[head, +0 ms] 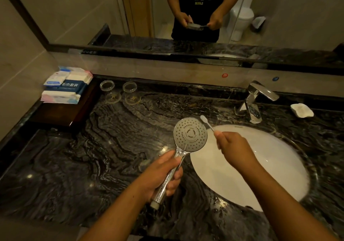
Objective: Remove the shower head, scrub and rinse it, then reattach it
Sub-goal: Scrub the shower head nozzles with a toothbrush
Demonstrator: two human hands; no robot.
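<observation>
A bathroom vanity: a black veined marble countertop [111,147] runs under a wide mirror [111,7], with a white oval basin [260,166] sunk toward its right end.

The shower head [190,134] is off its hose and held above the counter, just at the basin's left rim. The left hand [163,173] has its fingers and thumb wrapped round the chrome handle. The long axis runs from the bare threaded end nearest the person up and away to the round spray face, which is turned up toward the camera.

The right hand [234,145] hangs over the basin, fingers curled and pinched on the handle of a toothbrush [207,123]. The brush slants up and left from that hand, and its bristle end sits just past the far right rim of the spray face. It seems to be beside the face, not on the nozzles, though contact is hard to judge.

So the face lies left of and slightly nearer than the bristles. The scrub likely needs only a short sweep leftward, and nothing stands between them.

A chrome faucet [255,101] stands behind the basin, with a white soap dish [302,110] toward the back right corner. Two upturned glasses [107,86] stand along the back edge. Packaged towel sets [67,84] lie on a dark tray [61,114] at the back left corner, well apart from the work.
</observation>
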